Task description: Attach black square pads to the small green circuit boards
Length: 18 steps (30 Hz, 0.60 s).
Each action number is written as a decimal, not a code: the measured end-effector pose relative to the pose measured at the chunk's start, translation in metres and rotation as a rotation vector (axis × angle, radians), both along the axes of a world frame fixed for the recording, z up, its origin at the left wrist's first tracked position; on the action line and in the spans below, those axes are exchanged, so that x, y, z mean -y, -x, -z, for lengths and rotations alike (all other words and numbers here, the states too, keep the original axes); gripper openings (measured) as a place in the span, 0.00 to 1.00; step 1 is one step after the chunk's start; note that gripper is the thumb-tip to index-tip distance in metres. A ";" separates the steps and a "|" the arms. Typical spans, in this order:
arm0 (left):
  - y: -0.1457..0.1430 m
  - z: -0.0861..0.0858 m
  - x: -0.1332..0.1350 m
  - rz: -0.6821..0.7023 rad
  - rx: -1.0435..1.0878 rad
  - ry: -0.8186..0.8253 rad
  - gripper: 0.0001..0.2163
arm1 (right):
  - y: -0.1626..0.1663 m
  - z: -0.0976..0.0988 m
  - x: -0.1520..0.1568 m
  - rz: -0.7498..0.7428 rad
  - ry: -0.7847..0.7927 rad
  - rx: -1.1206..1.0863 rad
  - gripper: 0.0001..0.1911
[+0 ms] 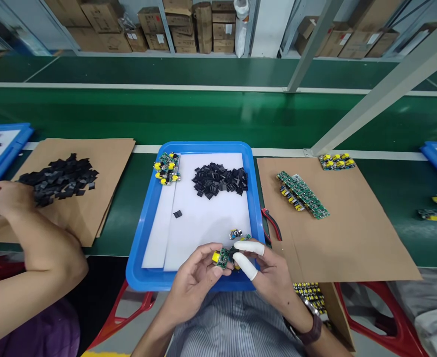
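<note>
My left hand (pixel 199 277) pinches a small green circuit board (pixel 223 258) with a yellow part on it, above the front edge of the blue tray (pixel 133 267). Against the board's right side, my right hand (pixel 265 267) closes two fingertips in white finger cots on a small black piece (pixel 233 252). Just behind the fingers, another small board (pixel 235 233) lies on the tray's white lining. A heap of black square pieces (pixel 218 179) fills the tray's back right, and one loose black piece (pixel 177 214) lies left of it. Boards with yellow parts (pixel 167 168) sit at its back left.
Right of the tray are red-handled pliers (pixel 272 223) and cardboard (pixel 352 233) bearing green board strips (pixel 303 194). At left, a co-worker's arm (pixel 43 248) reaches past a black heap (pixel 62 177) on cardboard. A slanted metal post (pixel 374 94) rises at the back right.
</note>
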State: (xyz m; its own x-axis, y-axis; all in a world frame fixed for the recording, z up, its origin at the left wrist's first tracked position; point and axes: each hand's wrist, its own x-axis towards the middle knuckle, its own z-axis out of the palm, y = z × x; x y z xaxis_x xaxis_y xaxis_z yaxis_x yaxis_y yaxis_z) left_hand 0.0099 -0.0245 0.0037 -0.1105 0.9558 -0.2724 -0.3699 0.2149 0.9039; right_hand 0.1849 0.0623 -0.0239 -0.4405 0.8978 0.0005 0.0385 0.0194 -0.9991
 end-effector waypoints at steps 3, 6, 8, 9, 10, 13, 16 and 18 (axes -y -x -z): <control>0.001 0.003 0.001 -0.035 -0.022 -0.012 0.11 | 0.003 -0.006 -0.003 -0.005 0.069 -0.028 0.09; 0.001 0.010 0.002 -0.097 -0.046 -0.021 0.07 | 0.005 -0.011 -0.004 -0.038 0.140 -0.082 0.06; 0.002 0.014 0.003 -0.119 -0.038 -0.051 0.07 | 0.005 -0.012 -0.003 -0.050 0.193 -0.090 0.05; 0.002 0.015 0.003 -0.124 -0.035 -0.066 0.08 | 0.006 -0.012 -0.002 -0.055 0.223 -0.085 0.05; 0.003 0.017 0.003 -0.127 -0.034 -0.080 0.08 | 0.006 -0.011 -0.001 -0.064 0.251 -0.077 0.05; 0.003 0.020 0.003 -0.128 -0.044 -0.095 0.10 | 0.009 -0.010 0.003 -0.099 0.302 -0.070 0.05; 0.003 0.021 0.003 -0.114 -0.041 -0.088 0.11 | 0.013 -0.012 0.005 -0.115 0.319 -0.078 0.05; 0.002 0.021 0.003 -0.113 -0.035 -0.087 0.11 | 0.015 -0.014 0.004 -0.115 0.317 -0.072 0.05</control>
State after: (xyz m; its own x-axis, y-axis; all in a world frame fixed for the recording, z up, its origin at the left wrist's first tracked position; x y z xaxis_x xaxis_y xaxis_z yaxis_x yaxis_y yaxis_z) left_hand 0.0081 -0.0271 -0.0175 -0.2267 0.9566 -0.1830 -0.3548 0.0938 0.9302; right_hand 0.1701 0.0585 -0.0100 -0.5475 0.8028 -0.2359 -0.0169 -0.2925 -0.9561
